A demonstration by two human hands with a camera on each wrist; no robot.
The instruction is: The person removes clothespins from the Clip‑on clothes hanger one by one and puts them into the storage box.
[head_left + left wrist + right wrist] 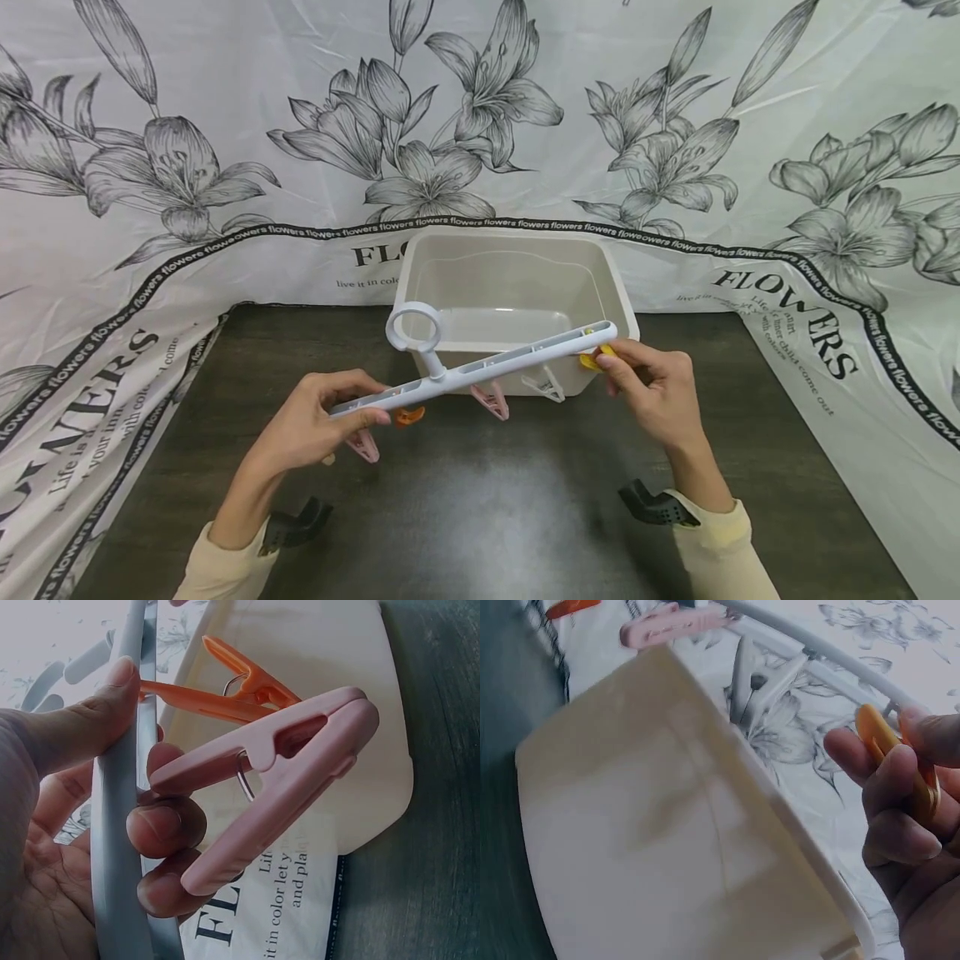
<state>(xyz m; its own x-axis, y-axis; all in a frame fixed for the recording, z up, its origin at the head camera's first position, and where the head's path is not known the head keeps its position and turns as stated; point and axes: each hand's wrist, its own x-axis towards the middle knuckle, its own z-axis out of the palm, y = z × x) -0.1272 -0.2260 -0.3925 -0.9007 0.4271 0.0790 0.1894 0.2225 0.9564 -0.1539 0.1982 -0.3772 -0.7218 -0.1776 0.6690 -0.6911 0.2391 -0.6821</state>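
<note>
A pale blue-grey clip hanger with a ring on top is held up, tilted with its right end higher. My left hand grips the hanger's left end, thumb along the bar. My right hand pinches a yellow clothespin at the right end of the bar. Below the bar hang a pink clothespin beside the left fingers, an orange clothespin, another pink clothespin and a white clothespin.
A cream plastic bin stands behind the hanger on the dark table. White flower-printed sheeting surrounds the table at the back and sides.
</note>
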